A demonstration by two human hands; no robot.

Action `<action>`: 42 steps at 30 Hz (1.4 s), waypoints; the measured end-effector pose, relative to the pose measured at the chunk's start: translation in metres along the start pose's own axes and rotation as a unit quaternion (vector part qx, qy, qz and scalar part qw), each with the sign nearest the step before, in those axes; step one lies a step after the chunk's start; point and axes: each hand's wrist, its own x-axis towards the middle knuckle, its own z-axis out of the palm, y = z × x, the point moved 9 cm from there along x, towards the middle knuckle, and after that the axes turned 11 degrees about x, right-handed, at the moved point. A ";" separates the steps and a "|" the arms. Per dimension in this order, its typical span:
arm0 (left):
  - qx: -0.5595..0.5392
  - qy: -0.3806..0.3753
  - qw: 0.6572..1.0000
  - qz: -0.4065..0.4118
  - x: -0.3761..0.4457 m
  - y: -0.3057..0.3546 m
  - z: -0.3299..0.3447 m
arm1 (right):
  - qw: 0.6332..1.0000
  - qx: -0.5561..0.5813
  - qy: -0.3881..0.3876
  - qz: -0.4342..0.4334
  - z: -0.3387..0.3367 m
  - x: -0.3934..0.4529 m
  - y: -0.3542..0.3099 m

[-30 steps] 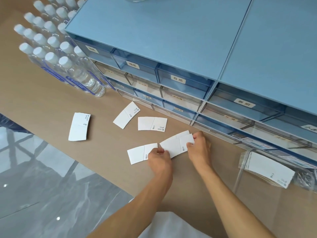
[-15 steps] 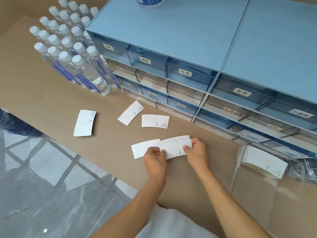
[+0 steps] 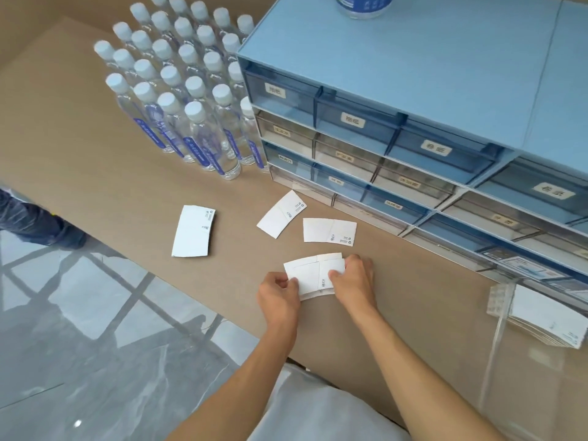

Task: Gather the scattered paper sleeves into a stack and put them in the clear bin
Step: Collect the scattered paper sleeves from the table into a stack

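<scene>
A small stack of white paper sleeves [image 3: 310, 275] lies on the brown table, pinched at its left end by my left hand [image 3: 278, 296] and at its right end by my right hand [image 3: 354, 280]. Three more white sleeves lie loose on the table: one far left [image 3: 193, 231], one tilted [image 3: 281, 214] near the drawers, one flat [image 3: 329, 230] just beyond the stack. The clear bin [image 3: 499, 316] stands at the right edge with a pile of sleeves [image 3: 547, 316] inside.
A blue drawer cabinet [image 3: 413, 100] with labelled drawers fills the back right. Several capped water bottles [image 3: 178, 90] stand in a block at the back left. The table's front edge [image 3: 143, 265] drops to a glossy grey floor. A person's shoe [image 3: 38, 221] shows at left.
The separate sleeve at my left hand has been slid under or onto the others, so both hands now hold one overlapped stack. The camera view shifted, with cabinet and bottles appearing further right.
</scene>
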 end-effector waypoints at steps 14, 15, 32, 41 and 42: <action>0.050 -0.002 0.999 -0.021 0.011 -0.002 0.000 | 0.999 -0.042 0.034 -0.001 0.011 0.000 -0.003; 0.044 -0.003 0.999 -0.022 0.011 -0.001 -0.001 | 0.999 -0.041 0.033 0.000 0.011 -0.001 -0.002; 0.016 -0.050 0.999 -0.016 0.031 0.036 0.007 | 0.986 0.147 0.060 0.048 -0.007 0.011 0.000; 0.047 -0.088 0.994 0.044 0.054 0.085 0.034 | 0.980 0.154 0.104 0.071 -0.026 0.043 -0.014; 0.055 -0.089 0.994 0.042 0.056 0.087 0.037 | 0.980 0.150 0.104 0.075 -0.027 0.047 -0.015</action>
